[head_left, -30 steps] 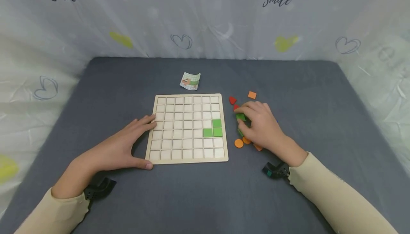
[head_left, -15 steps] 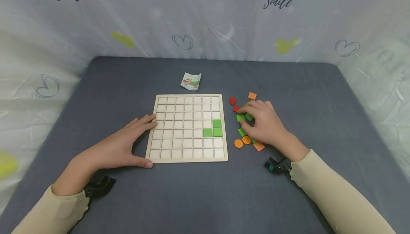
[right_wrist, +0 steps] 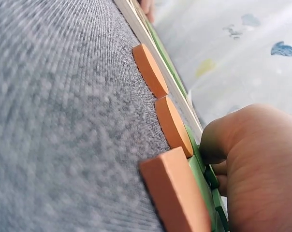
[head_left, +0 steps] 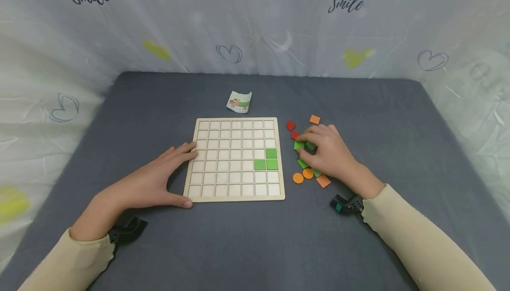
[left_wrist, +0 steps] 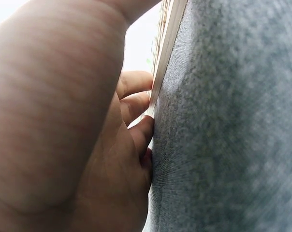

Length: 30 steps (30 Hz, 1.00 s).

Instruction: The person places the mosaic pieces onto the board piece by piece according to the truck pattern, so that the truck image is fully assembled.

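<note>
Head: L hand [head_left: 149, 182], fingers extended, rests on L edge of pale wooden gridded board [head_left: 235, 154]; R hand [head_left: 328, 153] pinches green sq. tile [head_left: 299, 145] just R of board, nr two orange discs [head_left: 298, 178]. L wrist: fingers [left_wrist: 136, 82] touch board's rim. R wrist: thumb by green tiles [right_wrist: 202, 183], orange sq. tile [right_wrist: 177, 186] nearest cam.

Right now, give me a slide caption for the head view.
Left hand at the edge of a gridded board, right hand at the loose colored pieces beside it.
</note>
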{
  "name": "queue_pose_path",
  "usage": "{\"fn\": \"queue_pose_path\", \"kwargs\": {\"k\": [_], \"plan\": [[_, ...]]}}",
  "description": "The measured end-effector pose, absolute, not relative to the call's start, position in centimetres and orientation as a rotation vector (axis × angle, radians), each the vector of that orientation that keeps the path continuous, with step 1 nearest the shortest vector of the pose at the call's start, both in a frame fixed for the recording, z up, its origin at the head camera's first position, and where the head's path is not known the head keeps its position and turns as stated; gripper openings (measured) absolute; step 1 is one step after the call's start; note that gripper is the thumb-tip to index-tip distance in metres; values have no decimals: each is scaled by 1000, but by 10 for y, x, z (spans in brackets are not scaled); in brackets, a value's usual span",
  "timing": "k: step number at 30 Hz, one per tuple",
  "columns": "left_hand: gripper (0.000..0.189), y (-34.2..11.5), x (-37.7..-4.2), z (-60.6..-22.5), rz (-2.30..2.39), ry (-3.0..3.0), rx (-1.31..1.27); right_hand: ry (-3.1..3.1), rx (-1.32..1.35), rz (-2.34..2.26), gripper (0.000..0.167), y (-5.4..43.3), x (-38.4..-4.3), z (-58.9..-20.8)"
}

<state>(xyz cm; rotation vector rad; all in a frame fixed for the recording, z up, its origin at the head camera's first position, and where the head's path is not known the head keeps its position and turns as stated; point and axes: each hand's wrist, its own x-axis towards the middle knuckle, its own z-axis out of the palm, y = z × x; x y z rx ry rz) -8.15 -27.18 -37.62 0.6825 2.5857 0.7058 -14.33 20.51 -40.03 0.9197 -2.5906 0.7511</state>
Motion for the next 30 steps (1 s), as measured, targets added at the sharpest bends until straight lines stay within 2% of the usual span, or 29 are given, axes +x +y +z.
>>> {"fn": "queue_pose_path", "kwargs": {"k": [18, 30], "plan": [[128, -274, -80, -371, 683, 2596, 665, -2526, 974, 830, 20, 184, -139, -398], [126, -271, -82, -377, 705, 2593, 677, -2537, 1010, 932, 19, 164, -124, -399]]}}
